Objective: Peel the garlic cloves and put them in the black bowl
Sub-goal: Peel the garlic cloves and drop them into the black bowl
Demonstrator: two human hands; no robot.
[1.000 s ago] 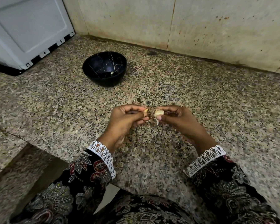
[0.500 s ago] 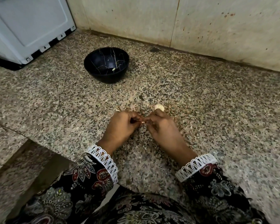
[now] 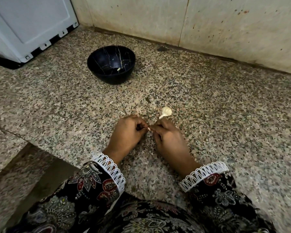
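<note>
My left hand point(image 3: 127, 133) and my right hand point(image 3: 169, 140) meet low over the speckled granite counter, fingers curled, pinching one small garlic clove point(image 3: 149, 129) between their tips; only a pale sliver of it shows. The rest of the garlic head point(image 3: 166, 112), white with a short stem, lies on the counter just beyond my right hand. The black bowl point(image 3: 107, 78) with gold veins stands farther back on the left, and one peeled clove point(image 3: 118, 69) lies inside it.
A white appliance point(image 3: 29, 26) stands at the back left. A stained tiled wall point(image 3: 208, 24) runs along the back. The granite counter point(image 3: 225, 115) steps down at the front left. Small skin scraps lie near the garlic head.
The garlic head left my right hand and now lies on the counter. Both hands dropped closer to the counter and closed together on a single clove.
</note>
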